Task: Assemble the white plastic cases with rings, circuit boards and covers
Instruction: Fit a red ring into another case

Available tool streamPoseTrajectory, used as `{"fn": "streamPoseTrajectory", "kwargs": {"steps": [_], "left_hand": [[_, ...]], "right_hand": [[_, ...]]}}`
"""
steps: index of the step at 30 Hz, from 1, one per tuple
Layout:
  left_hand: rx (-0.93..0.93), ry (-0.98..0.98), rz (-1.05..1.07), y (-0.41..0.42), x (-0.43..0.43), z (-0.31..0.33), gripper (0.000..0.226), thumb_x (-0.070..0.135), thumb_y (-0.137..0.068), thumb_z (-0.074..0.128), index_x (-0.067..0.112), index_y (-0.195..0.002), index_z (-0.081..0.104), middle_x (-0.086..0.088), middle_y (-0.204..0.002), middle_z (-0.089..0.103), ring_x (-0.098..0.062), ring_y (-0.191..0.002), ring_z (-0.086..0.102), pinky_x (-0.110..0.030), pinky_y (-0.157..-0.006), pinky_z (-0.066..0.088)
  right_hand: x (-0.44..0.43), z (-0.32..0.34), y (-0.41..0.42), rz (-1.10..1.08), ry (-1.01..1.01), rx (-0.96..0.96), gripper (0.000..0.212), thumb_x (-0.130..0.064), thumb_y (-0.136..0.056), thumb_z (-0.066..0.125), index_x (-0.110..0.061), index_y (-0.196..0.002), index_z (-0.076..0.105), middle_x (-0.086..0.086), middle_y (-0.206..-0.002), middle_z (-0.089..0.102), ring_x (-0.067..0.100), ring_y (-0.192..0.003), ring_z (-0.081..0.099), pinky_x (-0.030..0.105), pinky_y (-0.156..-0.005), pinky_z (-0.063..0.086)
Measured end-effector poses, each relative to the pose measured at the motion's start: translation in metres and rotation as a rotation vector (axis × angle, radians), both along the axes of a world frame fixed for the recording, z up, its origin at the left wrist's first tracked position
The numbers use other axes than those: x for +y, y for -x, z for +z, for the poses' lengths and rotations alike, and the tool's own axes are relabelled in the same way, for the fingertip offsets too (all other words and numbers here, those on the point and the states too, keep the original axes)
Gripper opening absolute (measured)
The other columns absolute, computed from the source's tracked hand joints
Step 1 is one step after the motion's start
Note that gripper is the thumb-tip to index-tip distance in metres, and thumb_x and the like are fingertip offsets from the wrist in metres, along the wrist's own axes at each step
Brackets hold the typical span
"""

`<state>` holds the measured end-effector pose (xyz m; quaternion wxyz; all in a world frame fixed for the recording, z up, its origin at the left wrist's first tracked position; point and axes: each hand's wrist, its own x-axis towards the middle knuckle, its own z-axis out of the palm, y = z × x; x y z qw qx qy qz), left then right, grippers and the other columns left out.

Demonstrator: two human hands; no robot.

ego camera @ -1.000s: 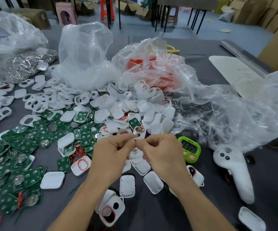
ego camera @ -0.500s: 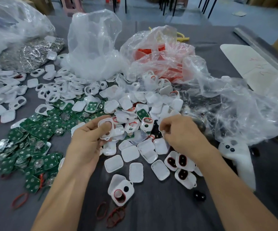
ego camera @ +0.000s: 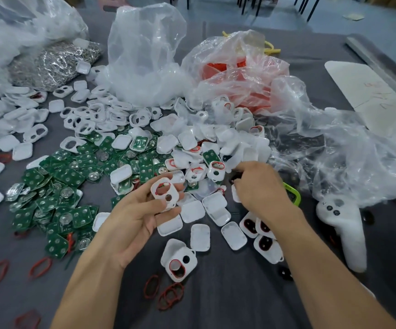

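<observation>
White case [ego camera: 165, 194] pinched between thumb and fingers of my left hand [ego camera: 140, 217], palm up; my right hand [ego camera: 261, 189] curls knuckles-up into the pile [ego camera: 216, 148], its grip hidden.

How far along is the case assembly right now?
Early. A few ringed cases lie beside the right hand, seemingly finished. The left hand holds a white case with a red ring; what the right hand picks is unclear. Heaps of circuit boards, covers and loose rings remain.
</observation>
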<state>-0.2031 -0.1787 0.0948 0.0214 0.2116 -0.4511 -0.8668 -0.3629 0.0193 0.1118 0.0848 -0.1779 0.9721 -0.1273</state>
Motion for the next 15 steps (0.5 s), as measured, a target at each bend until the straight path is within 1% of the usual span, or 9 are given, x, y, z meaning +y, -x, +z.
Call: {"fn": "streamPoseTrajectory", "kwargs": {"steps": [2, 4, 7, 10, 12, 14, 15], "left_hand": [[-0.023, 0.076, 0.003, -0.003, 0.0, -0.002, 0.05, -0.015, -0.088, 0.053, 0.004, -0.134, 0.06, -0.015, -0.126, 0.072, -0.027, -0.117, 0.069, -0.029, -0.078, 0.062], [-0.049, 0.157, 0.0, -0.004, 0.002, -0.002, 0.044, -0.016, -0.095, 0.049, 0.007, -0.129, 0.062, -0.011, -0.122, 0.074, -0.025, -0.116, 0.07, -0.027, -0.078, 0.061], [-0.071, 0.251, 0.028, -0.002, 0.007, -0.002, 0.034, -0.009, -0.098, 0.052, 0.012, -0.119, 0.069, -0.008, -0.114, 0.077, -0.022, -0.107, 0.074, -0.022, -0.07, 0.059], [-0.103, 0.284, 0.094, -0.004, 0.012, -0.003, 0.027, -0.004, -0.097, 0.058, 0.012, -0.114, 0.072, -0.008, -0.105, 0.079, -0.018, -0.092, 0.077, -0.017, -0.06, 0.054], [-0.127, 0.296, 0.133, -0.005, 0.015, -0.004, 0.025, -0.005, -0.095, 0.06, 0.011, -0.112, 0.073, -0.008, -0.096, 0.08, -0.014, -0.081, 0.076, -0.017, -0.057, 0.051], [-0.15, 0.329, 0.155, -0.005, 0.019, -0.005, 0.024, -0.007, -0.094, 0.061, 0.008, -0.108, 0.073, -0.006, -0.087, 0.079, -0.012, -0.073, 0.074, -0.018, -0.054, 0.049], [-0.158, 0.343, 0.166, -0.005, 0.022, -0.005, 0.024, -0.009, -0.094, 0.061, 0.008, -0.106, 0.074, -0.006, -0.084, 0.079, -0.013, -0.07, 0.074, -0.018, -0.052, 0.049]], "right_hand": [[-0.005, 0.0, 0.004, 0.019, -0.079, 0.006, 0.025, -0.016, -0.092, 0.061, -0.022, -0.114, 0.071, 0.007, -0.111, 0.074, 0.031, -0.101, 0.067, 0.037, -0.083, 0.056], [-0.01, 0.001, 0.003, 0.076, -0.119, 0.03, 0.023, -0.02, -0.093, 0.062, -0.022, -0.114, 0.072, 0.006, -0.111, 0.074, 0.03, -0.101, 0.068, 0.035, -0.083, 0.057], [-0.012, 0.002, -0.003, 0.118, -0.04, 0.028, 0.022, -0.021, -0.091, 0.063, -0.025, -0.107, 0.077, 0.004, -0.106, 0.076, 0.028, -0.099, 0.068, 0.037, -0.085, 0.059], [-0.005, 0.005, -0.01, 0.094, 0.078, -0.053, 0.021, -0.018, -0.088, 0.067, -0.027, -0.103, 0.079, 0.0, -0.103, 0.076, 0.024, -0.098, 0.068, 0.037, -0.091, 0.057], [-0.001, 0.006, -0.01, 0.101, 0.09, -0.097, 0.017, -0.014, -0.086, 0.07, -0.029, -0.092, 0.076, -0.002, -0.093, 0.075, 0.021, -0.09, 0.068, 0.035, -0.086, 0.058], [0.0, 0.007, -0.009, 0.122, 0.05, -0.088, 0.02, -0.012, -0.083, 0.072, -0.03, -0.077, 0.067, -0.004, -0.083, 0.071, 0.019, -0.081, 0.066, 0.031, -0.075, 0.058], [0.001, 0.008, -0.008, 0.118, 0.05, -0.085, 0.021, -0.012, -0.082, 0.074, -0.029, -0.073, 0.066, -0.005, -0.08, 0.069, 0.017, -0.077, 0.065, 0.028, -0.069, 0.055]]}}
